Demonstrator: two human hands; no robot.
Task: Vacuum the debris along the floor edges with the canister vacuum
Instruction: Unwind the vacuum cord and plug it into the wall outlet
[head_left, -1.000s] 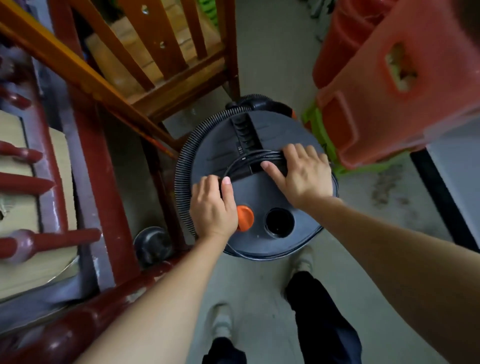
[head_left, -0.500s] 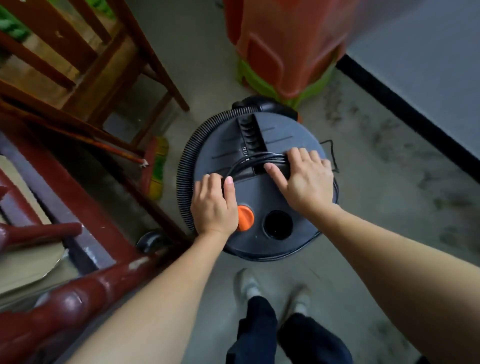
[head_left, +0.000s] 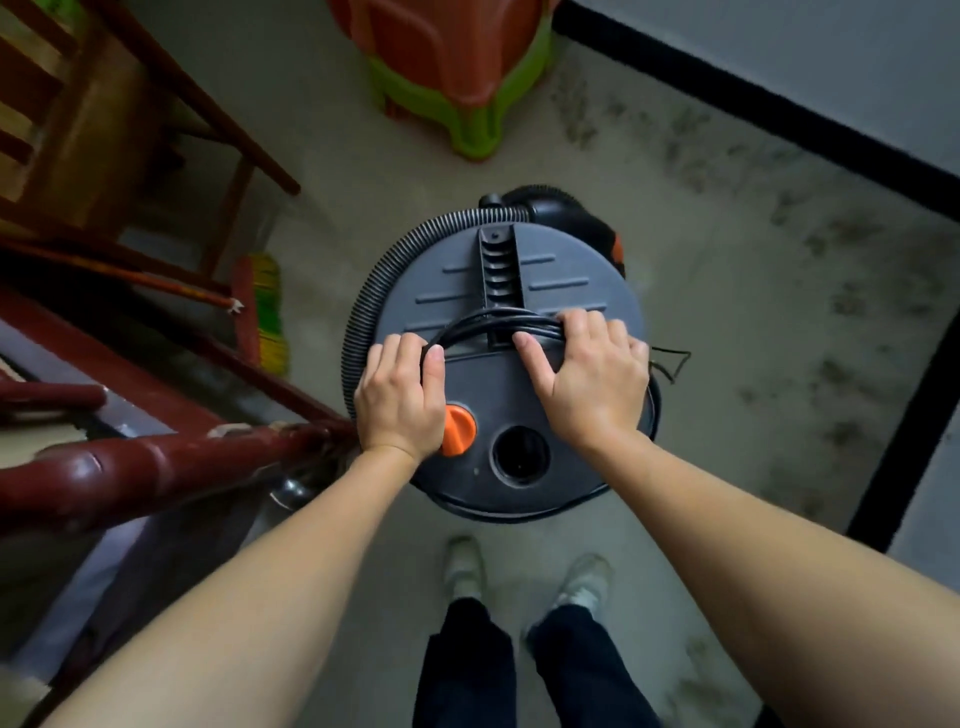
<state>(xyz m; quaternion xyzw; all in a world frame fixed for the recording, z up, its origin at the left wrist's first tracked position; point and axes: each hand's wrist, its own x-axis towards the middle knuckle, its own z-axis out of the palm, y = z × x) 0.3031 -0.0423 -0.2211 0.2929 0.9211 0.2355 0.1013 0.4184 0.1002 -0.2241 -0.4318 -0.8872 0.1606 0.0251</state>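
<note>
Left hand (head_left: 400, 395) curls over the left side of the grey lid, with the black cord (head_left: 488, 319) running between thumb and forefinger. The right hand (head_left: 587, 379) grips the same bundle of cord on the lid's right, fingers hooked over it and thumb stretched along below. Between the wrists sit an orange knob (head_left: 460, 431) and a round open port (head_left: 521, 454).

The canister vacuum (head_left: 498, 384) is just ahead of the person's shoes (head_left: 465, 566) on the grey floor (head_left: 753, 312) (whether it rests there or is lifted, I cannot tell). Its ribbed hose (head_left: 363, 301) wraps round the left rim.

A dark red rail (head_left: 130, 467) nearly touches that side. Beyond it are a broom (head_left: 267, 312) and a wooden chair (head_left: 104, 130). Stacked orange and green stools (head_left: 457, 62) stand ahead, well apart. A black skirting (head_left: 753, 104) runs along the wall on the right.

A second ago the chair overlapped the canister's upper left and the stools crowded its right; now both lie apart from it. The hands keep the same holds.

The canister stands upright, its long axis seen end-on from above. The ridged handle (head_left: 498, 270) points away, toward the stools.
</note>
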